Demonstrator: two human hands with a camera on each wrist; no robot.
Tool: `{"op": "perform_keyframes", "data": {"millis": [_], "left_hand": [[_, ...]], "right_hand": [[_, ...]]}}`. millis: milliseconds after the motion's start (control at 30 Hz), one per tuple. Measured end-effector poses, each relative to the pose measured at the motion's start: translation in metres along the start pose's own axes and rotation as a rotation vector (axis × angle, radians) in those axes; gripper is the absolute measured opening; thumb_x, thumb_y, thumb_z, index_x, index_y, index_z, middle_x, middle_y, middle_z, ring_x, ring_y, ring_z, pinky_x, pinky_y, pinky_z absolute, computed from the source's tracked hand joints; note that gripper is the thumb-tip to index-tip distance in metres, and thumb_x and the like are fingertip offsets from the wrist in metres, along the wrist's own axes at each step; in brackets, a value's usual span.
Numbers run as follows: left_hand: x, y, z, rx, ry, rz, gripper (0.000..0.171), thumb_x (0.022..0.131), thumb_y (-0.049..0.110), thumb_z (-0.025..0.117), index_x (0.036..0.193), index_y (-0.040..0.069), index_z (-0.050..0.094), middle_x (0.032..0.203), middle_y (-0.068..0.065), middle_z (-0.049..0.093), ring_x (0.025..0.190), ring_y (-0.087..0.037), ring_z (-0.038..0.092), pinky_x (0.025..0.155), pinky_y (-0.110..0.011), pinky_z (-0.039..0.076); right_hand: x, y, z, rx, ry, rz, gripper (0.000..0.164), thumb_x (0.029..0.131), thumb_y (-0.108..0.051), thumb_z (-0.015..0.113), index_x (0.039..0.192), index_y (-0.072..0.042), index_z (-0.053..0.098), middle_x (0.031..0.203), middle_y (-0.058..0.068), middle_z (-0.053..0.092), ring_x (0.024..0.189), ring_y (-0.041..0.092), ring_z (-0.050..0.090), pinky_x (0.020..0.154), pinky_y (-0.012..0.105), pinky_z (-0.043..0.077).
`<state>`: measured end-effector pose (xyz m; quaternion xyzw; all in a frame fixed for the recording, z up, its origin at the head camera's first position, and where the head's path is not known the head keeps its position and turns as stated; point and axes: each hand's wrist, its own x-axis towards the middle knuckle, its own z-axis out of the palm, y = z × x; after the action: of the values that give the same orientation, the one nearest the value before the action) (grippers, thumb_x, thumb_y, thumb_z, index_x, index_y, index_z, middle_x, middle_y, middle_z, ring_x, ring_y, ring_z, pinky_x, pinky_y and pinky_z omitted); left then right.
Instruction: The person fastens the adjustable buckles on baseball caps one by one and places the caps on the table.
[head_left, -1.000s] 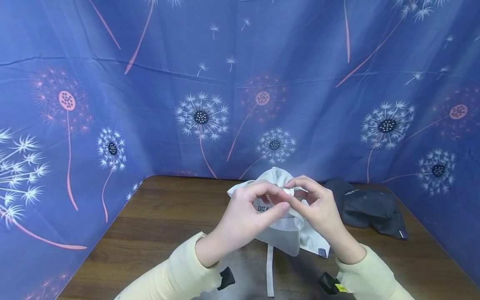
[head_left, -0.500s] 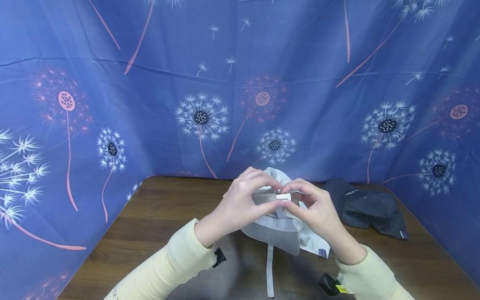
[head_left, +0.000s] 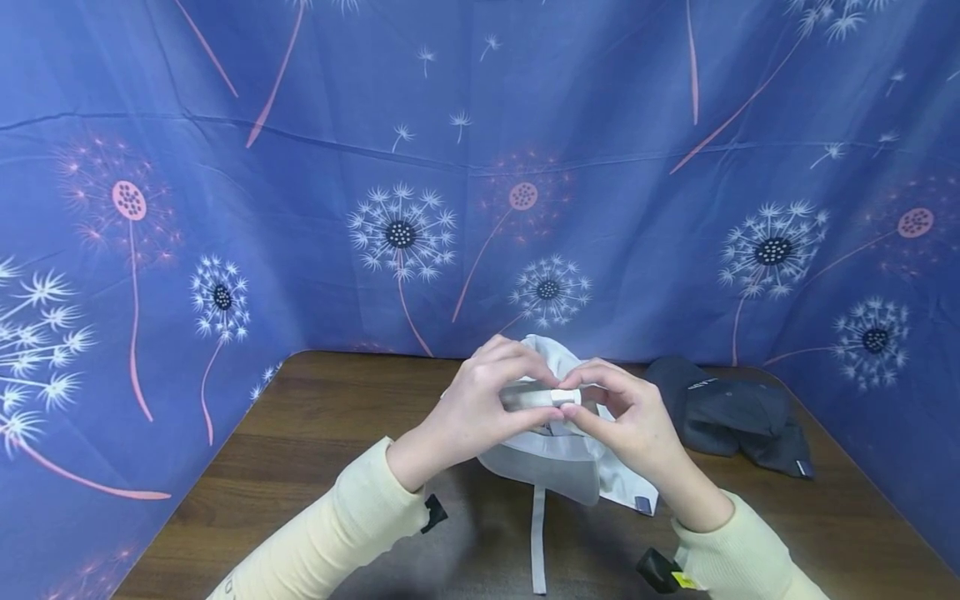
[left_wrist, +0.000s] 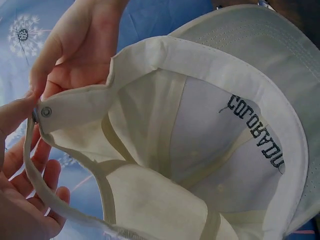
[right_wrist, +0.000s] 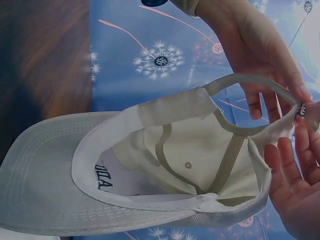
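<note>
A white cap (head_left: 543,475), its brim towards me, hangs between both hands. Dark COLORADO stitching shows inside its crown in the left wrist view. My left hand (head_left: 483,400) pinches the cap's back strap (head_left: 564,397) between thumb and fingers. Close beside it, my right hand (head_left: 637,417) pinches the right part of the same strap. In the left wrist view a small round metal fitting (left_wrist: 46,111) sits on the strap where the fingertips meet. The right wrist view shows the strap (right_wrist: 250,80) looped, with a metal piece (right_wrist: 302,110) at the fingertips.
White cloth (head_left: 628,487) with a dark tag lies behind the cap on the brown wooden table (head_left: 322,442). Dark grey caps (head_left: 738,412) lie at the right. A narrow white strip (head_left: 537,542) runs towards the front. A blue dandelion-print curtain (head_left: 465,250) stands behind.
My left hand has shifted slightly left and turned, so more of the white strap shows between the hands. The right hand has hardly moved and keeps its pinch.
</note>
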<state>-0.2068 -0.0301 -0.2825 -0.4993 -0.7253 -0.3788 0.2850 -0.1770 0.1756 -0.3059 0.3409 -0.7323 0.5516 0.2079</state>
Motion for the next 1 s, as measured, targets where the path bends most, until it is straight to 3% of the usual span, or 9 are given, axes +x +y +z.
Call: {"op": "perform_keyframes", "data": {"millis": [200, 400, 833, 1000], "left_hand": [[-0.002, -0.002, -0.001, -0.040, 0.008, 0.013, 0.024, 0.073, 0.020, 0.082, 0.093, 0.011, 0.072, 0.094, 0.002, 0.066, 0.096, -0.009, 0.055, 0.088, -0.023, 0.044], [-0.001, -0.001, 0.000, -0.068, 0.015, -0.014, 0.019, 0.075, 0.017, 0.080, 0.090, 0.010, 0.072, 0.092, 0.002, 0.067, 0.095, -0.008, 0.055, 0.087, -0.021, 0.045], [-0.004, -0.002, 0.001, -0.077, 0.037, -0.064, 0.018, 0.074, 0.015, 0.080, 0.088, 0.009, 0.071, 0.091, 0.002, 0.066, 0.094, -0.009, 0.053, 0.080, -0.019, 0.047], [-0.005, -0.002, 0.000, -0.073, 0.049, -0.066, 0.018, 0.073, 0.014, 0.081, 0.088, 0.008, 0.071, 0.092, 0.002, 0.066, 0.094, -0.009, 0.053, 0.081, -0.021, 0.047]], "right_hand": [[-0.001, 0.000, 0.000, -0.009, -0.008, -0.008, 0.026, 0.075, 0.015, 0.069, 0.099, 0.004, 0.064, 0.099, -0.001, 0.063, 0.093, 0.014, 0.059, 0.072, 0.024, 0.054], [0.000, 0.000, 0.000, -0.029, 0.007, -0.021, 0.027, 0.075, 0.015, 0.068, 0.100, 0.003, 0.065, 0.097, 0.002, 0.064, 0.092, 0.013, 0.059, 0.074, 0.024, 0.054], [0.001, -0.007, -0.005, -0.096, 0.000, 0.091, 0.025, 0.080, 0.006, 0.069, 0.104, -0.001, 0.064, 0.102, -0.005, 0.065, 0.096, 0.009, 0.059, 0.081, 0.023, 0.053], [0.000, -0.011, -0.006, -0.149, 0.033, 0.182, 0.015, 0.085, -0.003, 0.068, 0.100, -0.006, 0.066, 0.096, -0.006, 0.066, 0.085, 0.010, 0.061, 0.073, 0.021, 0.053]]}}
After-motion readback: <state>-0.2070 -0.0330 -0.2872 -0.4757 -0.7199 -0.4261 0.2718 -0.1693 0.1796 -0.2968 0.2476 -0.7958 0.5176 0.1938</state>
